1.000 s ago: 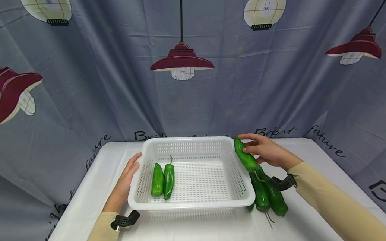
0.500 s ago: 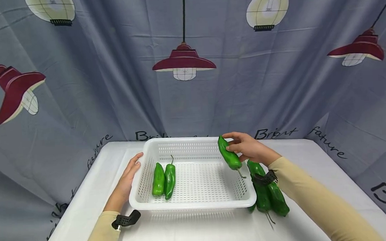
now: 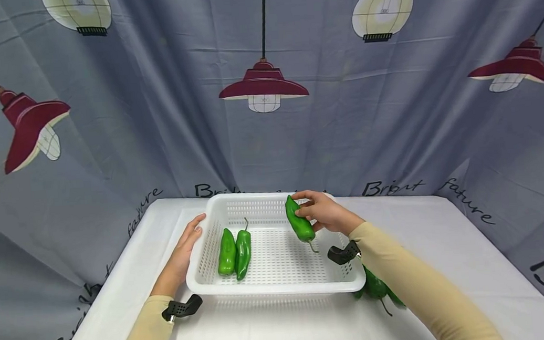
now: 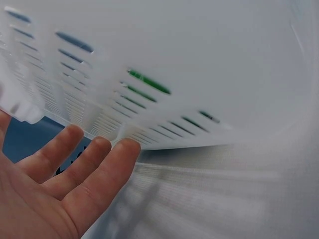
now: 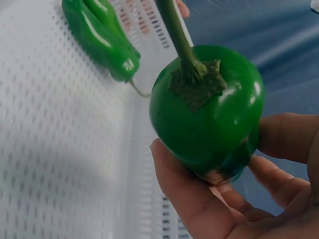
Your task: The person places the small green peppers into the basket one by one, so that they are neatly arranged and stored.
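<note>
My right hand [image 3: 323, 211] pinches a long green pepper [image 3: 299, 219] over the right half of a white perforated basket [image 3: 275, 289]. In the right wrist view the stem end of that green pepper [image 5: 212, 114] faces the camera, with thumb and fingers around its far part. Two more green peppers, one [image 3: 226, 252] beside the other [image 3: 243, 254], lie side by side on the left of the basket floor. My left hand [image 3: 183, 255] is at the basket's left side, and in the left wrist view its extended fingers [image 4: 102, 184] reach up to the slotted wall.
Several green peppers [image 3: 376, 285] lie on the white tablecloth [image 3: 274, 330] at the basket's right side, partly hidden by my right forearm. A grey-blue curtain [image 3: 173, 119] printed with lamps hangs behind and around the table.
My right hand has carried the green pepper leftward from beyond the basket's right rim to above its inside. The left hand keeps its place at the left side.
</note>
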A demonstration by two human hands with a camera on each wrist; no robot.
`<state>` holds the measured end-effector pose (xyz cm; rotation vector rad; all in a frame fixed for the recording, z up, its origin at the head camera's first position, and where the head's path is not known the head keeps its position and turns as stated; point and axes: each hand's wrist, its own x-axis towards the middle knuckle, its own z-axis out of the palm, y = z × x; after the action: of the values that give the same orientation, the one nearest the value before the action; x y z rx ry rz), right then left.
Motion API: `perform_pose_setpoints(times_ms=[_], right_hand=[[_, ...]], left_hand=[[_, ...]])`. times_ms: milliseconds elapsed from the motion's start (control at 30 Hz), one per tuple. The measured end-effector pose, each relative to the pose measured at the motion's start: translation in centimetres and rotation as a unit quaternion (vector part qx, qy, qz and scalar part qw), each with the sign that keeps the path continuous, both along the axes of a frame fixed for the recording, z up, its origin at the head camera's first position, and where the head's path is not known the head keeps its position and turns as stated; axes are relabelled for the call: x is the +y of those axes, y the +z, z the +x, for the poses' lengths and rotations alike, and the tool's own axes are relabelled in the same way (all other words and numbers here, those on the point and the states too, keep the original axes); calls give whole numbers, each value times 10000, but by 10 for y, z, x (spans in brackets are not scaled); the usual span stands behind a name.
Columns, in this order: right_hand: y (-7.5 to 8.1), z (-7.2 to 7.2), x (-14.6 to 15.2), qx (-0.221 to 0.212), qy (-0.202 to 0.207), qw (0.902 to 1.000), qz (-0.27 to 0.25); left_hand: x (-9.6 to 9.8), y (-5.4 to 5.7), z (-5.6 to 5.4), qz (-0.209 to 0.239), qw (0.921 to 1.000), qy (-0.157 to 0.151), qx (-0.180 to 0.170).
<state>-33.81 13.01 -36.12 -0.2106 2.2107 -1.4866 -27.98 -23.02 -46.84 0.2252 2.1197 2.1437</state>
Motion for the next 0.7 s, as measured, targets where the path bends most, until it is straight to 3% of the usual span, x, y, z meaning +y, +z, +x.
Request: perform_pose_setpoints(times_ms=[700], right_hand=[[-24,5,-41,-172,17,9996,-242]], left_hand=[[0,1,-1,-35,10000,13,20]])
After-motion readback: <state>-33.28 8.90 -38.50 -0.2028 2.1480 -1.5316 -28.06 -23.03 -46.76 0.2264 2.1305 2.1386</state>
